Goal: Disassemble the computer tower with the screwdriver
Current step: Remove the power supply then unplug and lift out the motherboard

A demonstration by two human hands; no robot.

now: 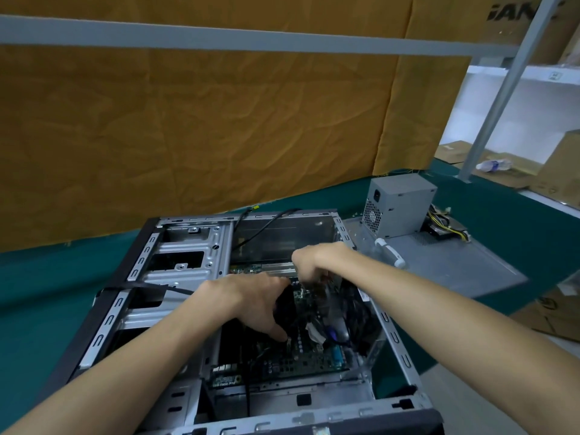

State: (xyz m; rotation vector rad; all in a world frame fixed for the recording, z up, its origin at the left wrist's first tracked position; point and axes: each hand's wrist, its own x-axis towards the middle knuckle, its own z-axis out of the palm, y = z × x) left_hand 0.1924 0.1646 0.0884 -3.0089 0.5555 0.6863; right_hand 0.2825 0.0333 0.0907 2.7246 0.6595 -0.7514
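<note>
Both hands inside tower [194, 268]: left hand [251, 304] grasps black part, likely steadying; right hand [314, 262] pinches something, unclear. Screwdriver [390, 252] idle, right.

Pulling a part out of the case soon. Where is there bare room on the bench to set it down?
Bare green mat lies left of the case, up to the brown paper wall. The gray side panel to the right has bare room in front of the power supply and screwdriver. Inside the case it is crowded: both hands, left and right, over the board and cables.

Dim, soft focus, wide-angle bending at edges
</note>
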